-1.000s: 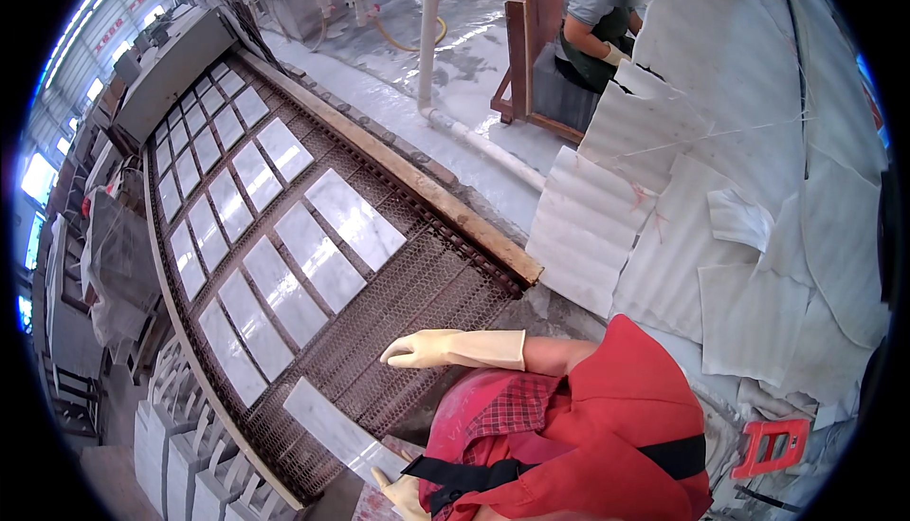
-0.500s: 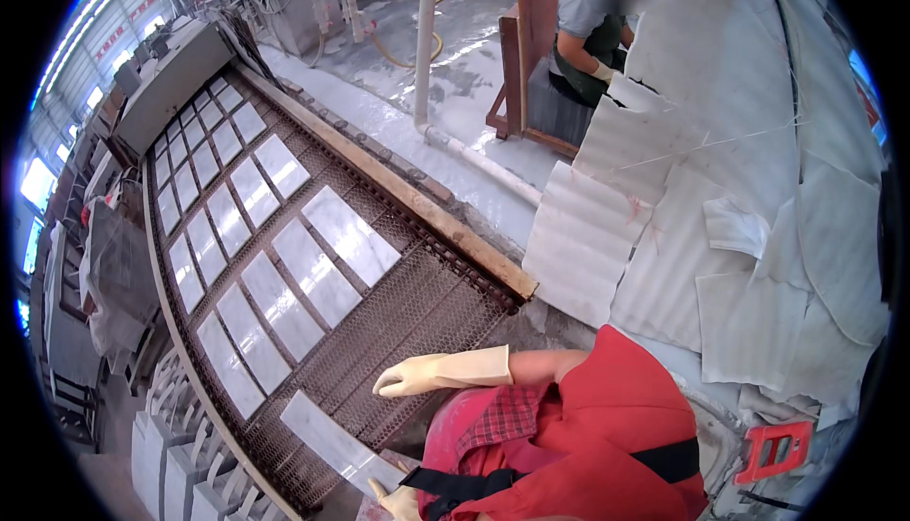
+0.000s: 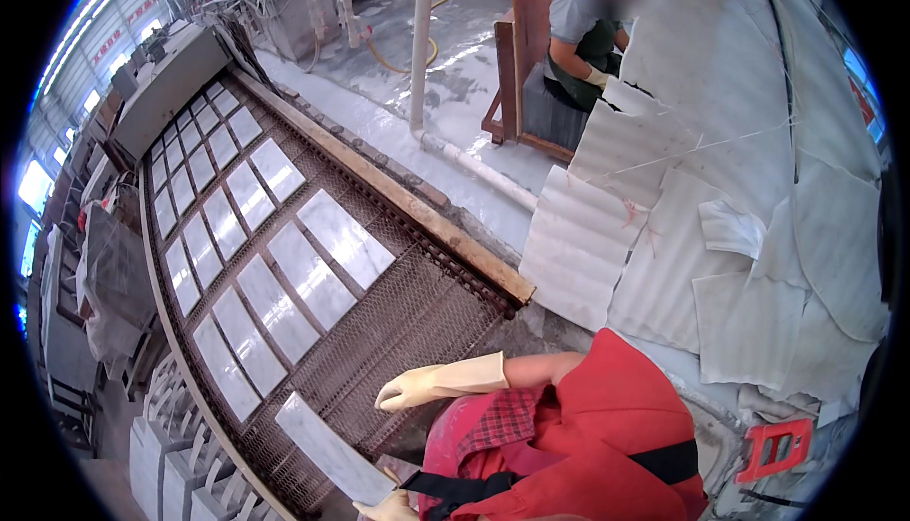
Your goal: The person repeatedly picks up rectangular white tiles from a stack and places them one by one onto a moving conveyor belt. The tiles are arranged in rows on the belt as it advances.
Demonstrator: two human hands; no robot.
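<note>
So my left hand is clamped on the near end of a white marble strip, thumb on top. The strip sits by the near left corner of the mesh conveyor, its far end over the mesh; can't tell if it's resting or raised. My right hand is well apart, empty, loosely extended above the near edge. I'd call this step handling one strip at the belt's end. Next move calls for a steady grip, maybe the right hand supporting that free end.
</note>
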